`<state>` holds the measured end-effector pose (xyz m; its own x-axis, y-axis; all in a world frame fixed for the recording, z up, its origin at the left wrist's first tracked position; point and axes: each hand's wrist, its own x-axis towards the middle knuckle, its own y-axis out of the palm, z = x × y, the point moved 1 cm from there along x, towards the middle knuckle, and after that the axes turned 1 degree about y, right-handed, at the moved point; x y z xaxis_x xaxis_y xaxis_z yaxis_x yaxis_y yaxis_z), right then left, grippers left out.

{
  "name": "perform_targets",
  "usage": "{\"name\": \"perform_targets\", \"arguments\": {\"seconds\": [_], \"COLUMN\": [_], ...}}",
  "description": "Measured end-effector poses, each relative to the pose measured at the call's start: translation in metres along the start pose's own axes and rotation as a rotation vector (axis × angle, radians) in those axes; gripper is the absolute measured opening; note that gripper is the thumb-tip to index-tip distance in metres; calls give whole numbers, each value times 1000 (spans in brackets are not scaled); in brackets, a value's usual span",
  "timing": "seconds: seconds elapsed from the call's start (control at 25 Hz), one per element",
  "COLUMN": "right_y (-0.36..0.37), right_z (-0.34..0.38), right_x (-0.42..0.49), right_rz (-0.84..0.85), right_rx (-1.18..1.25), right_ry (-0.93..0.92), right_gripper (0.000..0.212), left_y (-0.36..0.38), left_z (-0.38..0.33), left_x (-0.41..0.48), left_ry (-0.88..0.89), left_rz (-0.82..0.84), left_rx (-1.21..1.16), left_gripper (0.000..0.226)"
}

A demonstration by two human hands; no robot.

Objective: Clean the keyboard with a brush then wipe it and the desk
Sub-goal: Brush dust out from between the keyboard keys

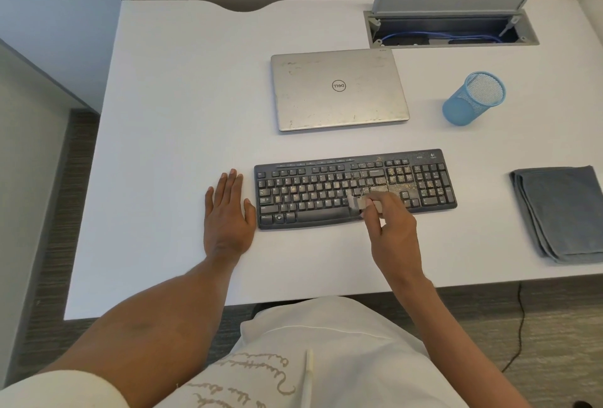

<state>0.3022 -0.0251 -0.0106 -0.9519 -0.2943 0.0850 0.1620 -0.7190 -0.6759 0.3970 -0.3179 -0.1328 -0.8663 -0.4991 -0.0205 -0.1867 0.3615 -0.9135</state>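
- Centre frame, the keyboard [355, 189] is set on the bench [163, 114], grit thickest at its right.
- The brush [355, 203] is pinched by the right hand [391, 225] on the lower keys; the left hand [228, 211] is laid flat, fingers straight, just beside the keyboard.
- Short one-way strokes are advised, so grit is swept off, not between keys.
- Upper right: the mesh cup [473, 97] looks empty; blue cables are seen in the open hatch [450, 29].
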Motion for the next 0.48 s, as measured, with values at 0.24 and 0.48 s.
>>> {"name": "perform_targets", "arguments": {"seconds": [0.24,0.48], "right_y": [7,2], "right_z": [-10,-8], "right_x": [-11,-8], "right_rz": [76,-20], "right_rx": [-6,-6], "right_ry": [13,-36], "right_gripper": [12,15], "left_y": [0,2], "left_z": [1,2], "left_x": [0,0], "left_ry": [0,4], "left_rz": [0,-10], "left_rx": [2,0], "left_gripper": [63,63]}}
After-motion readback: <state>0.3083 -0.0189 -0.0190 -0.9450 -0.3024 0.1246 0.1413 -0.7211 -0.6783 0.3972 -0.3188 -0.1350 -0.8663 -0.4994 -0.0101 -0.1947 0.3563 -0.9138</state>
